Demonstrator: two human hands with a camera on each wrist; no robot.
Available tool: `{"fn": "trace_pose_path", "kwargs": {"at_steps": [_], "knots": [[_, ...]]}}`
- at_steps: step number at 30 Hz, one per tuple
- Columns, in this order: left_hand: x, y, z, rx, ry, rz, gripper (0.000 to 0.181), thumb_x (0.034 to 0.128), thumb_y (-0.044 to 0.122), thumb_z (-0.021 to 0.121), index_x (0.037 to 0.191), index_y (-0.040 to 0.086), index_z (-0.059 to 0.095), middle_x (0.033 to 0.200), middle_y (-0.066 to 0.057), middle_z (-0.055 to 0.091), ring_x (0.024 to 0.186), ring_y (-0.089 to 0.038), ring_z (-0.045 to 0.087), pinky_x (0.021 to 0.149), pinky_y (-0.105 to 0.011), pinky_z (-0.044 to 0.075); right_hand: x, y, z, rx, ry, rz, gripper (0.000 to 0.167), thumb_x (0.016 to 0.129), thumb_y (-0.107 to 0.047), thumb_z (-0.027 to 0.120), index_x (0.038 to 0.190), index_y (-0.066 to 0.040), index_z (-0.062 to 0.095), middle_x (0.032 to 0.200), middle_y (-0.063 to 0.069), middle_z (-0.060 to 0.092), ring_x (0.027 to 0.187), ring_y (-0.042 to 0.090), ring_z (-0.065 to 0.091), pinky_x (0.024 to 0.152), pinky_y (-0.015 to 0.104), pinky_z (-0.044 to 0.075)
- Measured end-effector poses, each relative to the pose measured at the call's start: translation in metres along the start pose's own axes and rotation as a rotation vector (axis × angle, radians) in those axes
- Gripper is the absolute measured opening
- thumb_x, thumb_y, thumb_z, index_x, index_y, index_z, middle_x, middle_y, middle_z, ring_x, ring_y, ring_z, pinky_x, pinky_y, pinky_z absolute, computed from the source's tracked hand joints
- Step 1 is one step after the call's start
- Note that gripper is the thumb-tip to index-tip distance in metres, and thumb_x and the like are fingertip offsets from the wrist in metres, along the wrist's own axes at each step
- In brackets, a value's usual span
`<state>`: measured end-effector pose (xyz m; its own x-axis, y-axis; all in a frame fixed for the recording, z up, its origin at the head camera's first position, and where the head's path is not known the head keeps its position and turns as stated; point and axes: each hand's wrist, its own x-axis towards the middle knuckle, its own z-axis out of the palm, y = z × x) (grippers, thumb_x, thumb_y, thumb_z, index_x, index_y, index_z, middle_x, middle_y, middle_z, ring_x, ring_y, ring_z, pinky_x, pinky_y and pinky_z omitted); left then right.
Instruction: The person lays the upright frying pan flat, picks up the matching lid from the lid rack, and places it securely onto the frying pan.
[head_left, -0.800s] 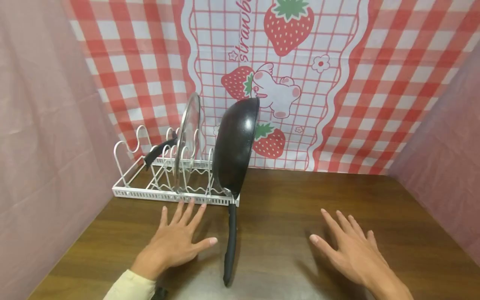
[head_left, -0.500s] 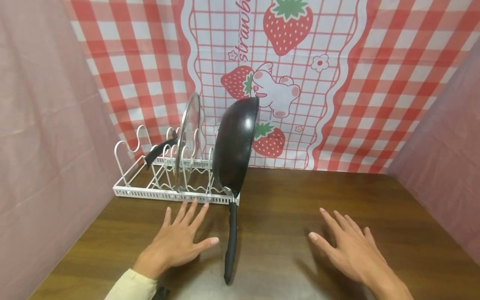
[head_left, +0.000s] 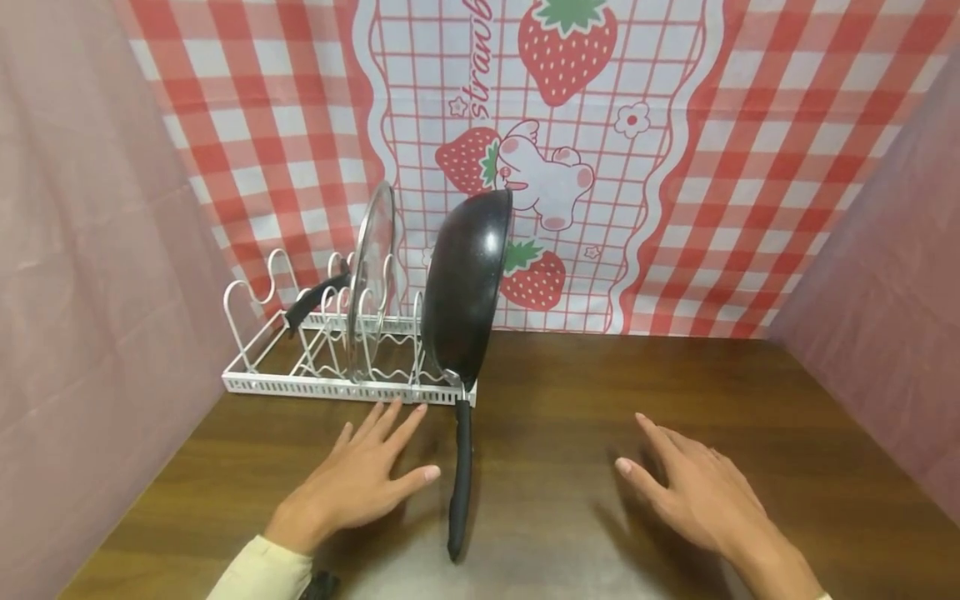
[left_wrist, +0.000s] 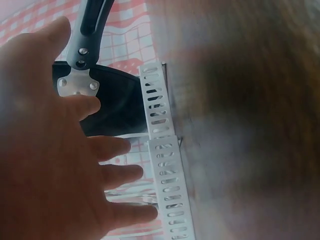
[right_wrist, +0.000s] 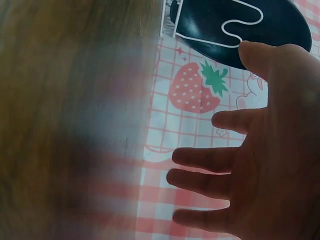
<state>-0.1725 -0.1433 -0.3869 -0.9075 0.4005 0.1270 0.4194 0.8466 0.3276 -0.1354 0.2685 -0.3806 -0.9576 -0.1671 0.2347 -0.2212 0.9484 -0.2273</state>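
Observation:
A black wok stands on edge at the right end of a white wire rack. Its black handle juts toward me over the table. My left hand hovers in front of the rack, left of that handle, fingers spread and holding nothing. In the left wrist view, the thumb is apart from the wok handle. My right hand is off to the right over the table, fingers extended, nothing in it; the head view hides some of its fingers. A glass lid stands upright mid-rack.
Another black handle slants out behind the lid; what it belongs to is mostly hidden. The brown wooden table is bordered by a strawberry-print checked cloth at the back and pink curtains at the sides.
The head view has shifted slightly. My left hand has turned a little rightward, and my right hand has tilted so its fingers overlap more. The wok, lid and rack stay in place.

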Motion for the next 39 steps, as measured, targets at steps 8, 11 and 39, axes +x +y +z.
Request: {"fn": "trace_pose_path", "kwargs": {"at_steps": [8,11,39], "knots": [[0.002,-0.001,0.004,0.011,0.039,0.062,0.081,0.0955,0.071,0.042,0.156,0.018,0.037,0.16,-0.016,0.031,0.145,-0.038,0.03,0.114,-0.057,0.028,-0.004,-0.001,0.001,0.041,-0.07,0.095,0.08,0.098,-0.067,0.041,0.157,-0.013,0.032,0.143,0.025,0.052,0.125,0.049,0.052,0.084,0.071,0.044],[0.003,-0.001,0.005,0.013,0.05,0.062,0.08,0.0954,0.071,0.041,0.153,0.015,0.042,0.156,-0.014,0.038,0.142,-0.036,0.037,0.113,-0.055,0.032,-0.005,-0.001,0.002,0.055,-0.083,0.1,0.08,0.099,-0.066,0.04,0.157,-0.012,0.03,0.144,0.026,0.05,0.125,0.05,0.052,0.083,0.071,0.044],[0.022,-0.004,0.003,-0.062,0.225,0.1,0.044,0.1064,0.044,0.044,0.123,0.012,0.069,0.122,-0.007,0.068,0.115,-0.028,0.062,0.098,-0.05,0.048,0.008,-0.02,0.002,0.086,-0.079,0.02,0.061,0.104,-0.056,0.039,0.14,-0.011,0.057,0.133,0.013,0.063,0.118,0.04,0.061,0.082,0.068,0.047]]}}
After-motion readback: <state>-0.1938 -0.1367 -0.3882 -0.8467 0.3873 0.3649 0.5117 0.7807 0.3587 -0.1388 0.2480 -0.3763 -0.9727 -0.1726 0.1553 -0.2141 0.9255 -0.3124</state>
